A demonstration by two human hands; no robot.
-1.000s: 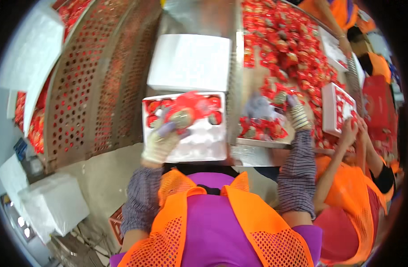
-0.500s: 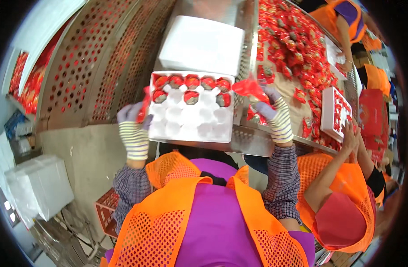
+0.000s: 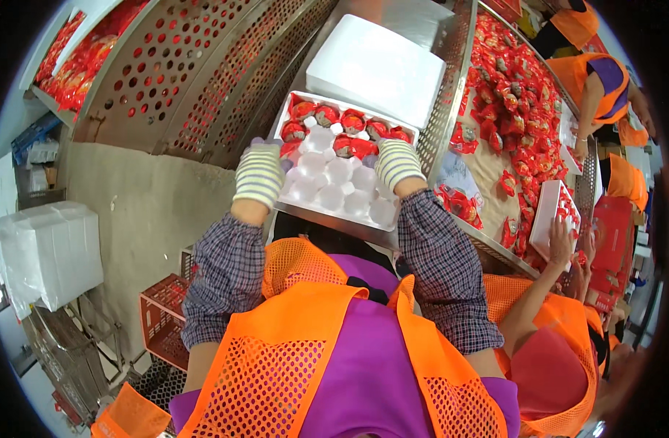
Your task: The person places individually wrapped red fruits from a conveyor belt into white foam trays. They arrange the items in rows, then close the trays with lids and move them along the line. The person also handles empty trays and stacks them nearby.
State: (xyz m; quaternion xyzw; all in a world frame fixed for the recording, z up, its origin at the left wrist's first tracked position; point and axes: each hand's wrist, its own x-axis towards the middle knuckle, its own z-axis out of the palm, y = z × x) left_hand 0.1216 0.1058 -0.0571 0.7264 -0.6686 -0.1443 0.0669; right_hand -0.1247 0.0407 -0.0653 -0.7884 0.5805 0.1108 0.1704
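My left hand (image 3: 259,174) and right hand (image 3: 397,163), both gloved, rest over the tray (image 3: 305,191); I cannot tell if the fingers hold anything. Beyond them the far row and a bit more hold red packets (image 3: 353,121). The cups near my hands are empty.

- At twelve o'clock from your striped knit cloth gloves (image 3: 260,174) lies a matt white foam tray (image 3: 333,191).
- Its glossy red foil-wrapped pieces (image 3: 353,147) shine.
- At ten o'clock: dull perforated metal chute (image 3: 181,80).
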